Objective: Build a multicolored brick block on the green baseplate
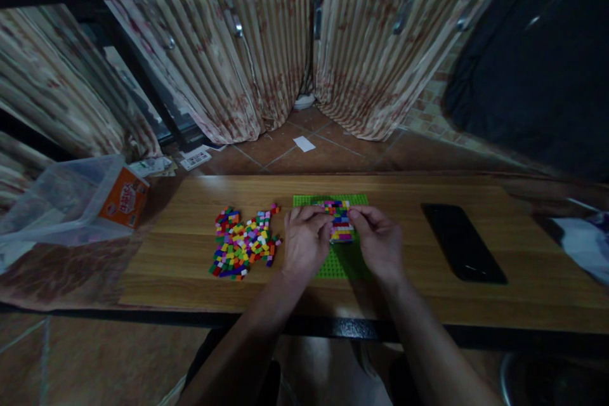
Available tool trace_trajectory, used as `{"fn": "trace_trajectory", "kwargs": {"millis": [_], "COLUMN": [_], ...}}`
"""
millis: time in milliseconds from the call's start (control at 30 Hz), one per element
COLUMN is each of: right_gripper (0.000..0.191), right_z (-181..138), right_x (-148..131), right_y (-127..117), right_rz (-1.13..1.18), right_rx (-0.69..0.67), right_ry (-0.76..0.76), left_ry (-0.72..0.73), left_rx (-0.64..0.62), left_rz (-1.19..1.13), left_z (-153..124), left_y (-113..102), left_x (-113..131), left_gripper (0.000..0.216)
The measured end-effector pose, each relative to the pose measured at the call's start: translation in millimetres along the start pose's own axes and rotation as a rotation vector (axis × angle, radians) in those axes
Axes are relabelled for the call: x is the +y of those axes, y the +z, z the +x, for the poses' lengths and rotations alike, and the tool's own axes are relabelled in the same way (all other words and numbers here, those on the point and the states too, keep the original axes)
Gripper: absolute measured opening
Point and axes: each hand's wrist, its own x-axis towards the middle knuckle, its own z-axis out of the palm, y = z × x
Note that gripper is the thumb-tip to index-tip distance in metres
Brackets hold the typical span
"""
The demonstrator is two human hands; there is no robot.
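A green baseplate (354, 199) lies on the wooden table (190, 254) in front of me. A block of small multicoloured bricks (340, 221) is built up on it. My left hand (304, 242) rests on the plate's left side, fingers curled against the block. My right hand (378, 241) is at the block's right side, its fingers pinched against the bricks. Whether either hand holds a loose brick is hidden. A heap of loose coloured bricks (242, 243) lies just left of my left hand.
A black phone (462, 242) lies flat to the right of the plate. A clear plastic tub with an orange label (71, 196) sits at the table's left end. Striped curtains (266, 57) hang beyond the far edge over a tiled floor.
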Motion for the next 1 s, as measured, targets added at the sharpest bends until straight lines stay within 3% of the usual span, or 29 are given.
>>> {"fn": "trace_trajectory", "kwargs": {"millis": [167,300,567,1000], "right_gripper": [0.019,0.017,0.017,0.011], "right_z": [-3,-5,-7,-5], "right_x": [0,4,8,7], "right_y": [4,10,17,22], "right_rz": [-0.259,-0.379,-0.441,-0.257], "right_rx": [-0.090,-0.100,-0.095,-0.005], "right_ry": [-0.267,-0.332,-0.316,-0.218], "left_ry": [-0.079,-0.156,-0.222,-0.278], "left_rx": [0.060,0.104,0.032,0.058], "left_rz": [-0.159,-0.196,-0.256,-0.265], "left_z": [5,7,3,5], "left_y": [-10,-13,-5,-2], "left_x": [-11,-18,-16,-7], "left_gripper": [0.023,0.022,0.020,0.019]}}
